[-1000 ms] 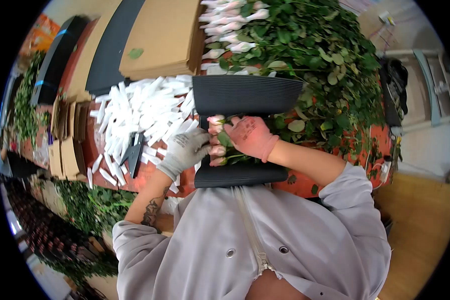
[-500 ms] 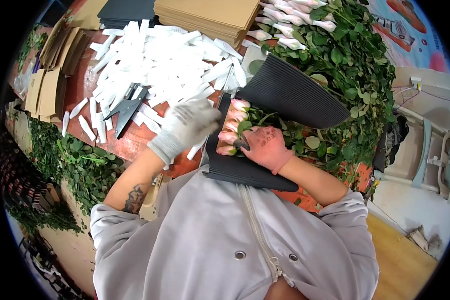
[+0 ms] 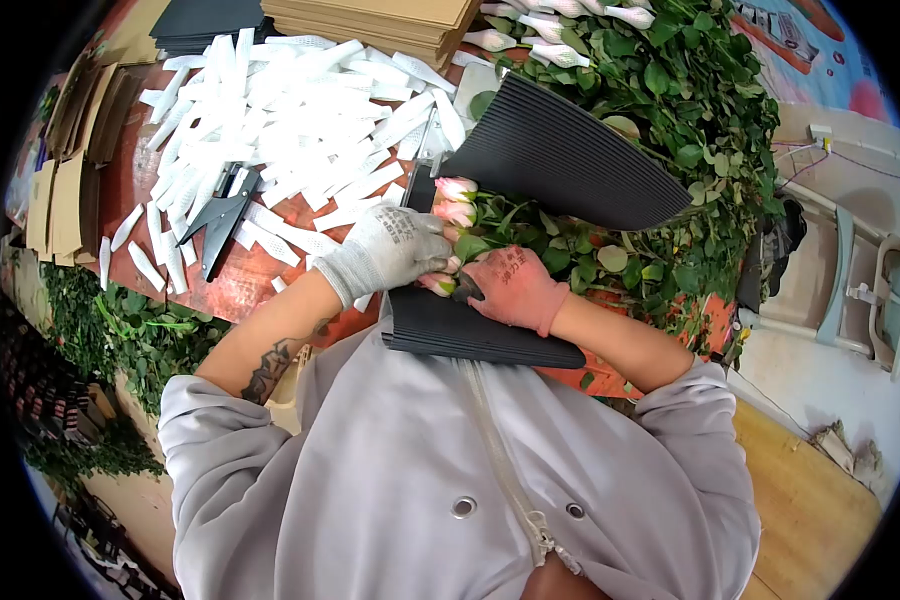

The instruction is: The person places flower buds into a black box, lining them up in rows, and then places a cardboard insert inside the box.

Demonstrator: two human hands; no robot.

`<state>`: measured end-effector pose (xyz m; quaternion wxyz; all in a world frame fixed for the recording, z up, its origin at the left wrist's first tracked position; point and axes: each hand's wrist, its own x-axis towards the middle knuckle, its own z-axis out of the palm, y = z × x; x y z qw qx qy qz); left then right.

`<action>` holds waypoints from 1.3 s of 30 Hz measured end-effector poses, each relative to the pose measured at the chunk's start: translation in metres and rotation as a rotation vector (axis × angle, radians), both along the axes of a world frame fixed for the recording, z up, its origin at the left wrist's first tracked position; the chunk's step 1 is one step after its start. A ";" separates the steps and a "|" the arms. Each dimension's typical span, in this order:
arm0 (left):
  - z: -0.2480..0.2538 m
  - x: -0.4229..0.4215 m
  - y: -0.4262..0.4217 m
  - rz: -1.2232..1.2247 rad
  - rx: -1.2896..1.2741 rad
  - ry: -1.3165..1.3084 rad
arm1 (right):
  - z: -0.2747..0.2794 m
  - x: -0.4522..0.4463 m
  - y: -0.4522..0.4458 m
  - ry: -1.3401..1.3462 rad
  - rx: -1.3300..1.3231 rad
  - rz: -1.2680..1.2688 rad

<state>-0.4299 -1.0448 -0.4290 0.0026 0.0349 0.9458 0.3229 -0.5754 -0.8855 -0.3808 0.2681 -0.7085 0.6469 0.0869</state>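
A red bench (image 3: pixel 228 296) carries a ribbed black sheet (image 3: pixel 570 160) bent into curved flaps. The left hand (image 3: pixel 398 248), in pale knit, and pink-gloved right hand (image 3: pixel 510 288) curl beside layered pink roses (image 3: pixel 456 211) lying between; whether either grip clasps, I cannot tell.

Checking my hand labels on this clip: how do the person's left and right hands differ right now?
The left hand is gloved in whitish grey; the right hand in pinkish red. The left hand is at the rose heads, partly covering them; the right hand is on the side of their leaves. Both gloved hands show dark printing on the back.
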 end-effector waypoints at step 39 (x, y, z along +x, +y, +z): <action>0.009 0.003 -0.007 0.679 0.467 -0.445 | 0.010 -0.001 0.015 0.152 -0.368 -0.025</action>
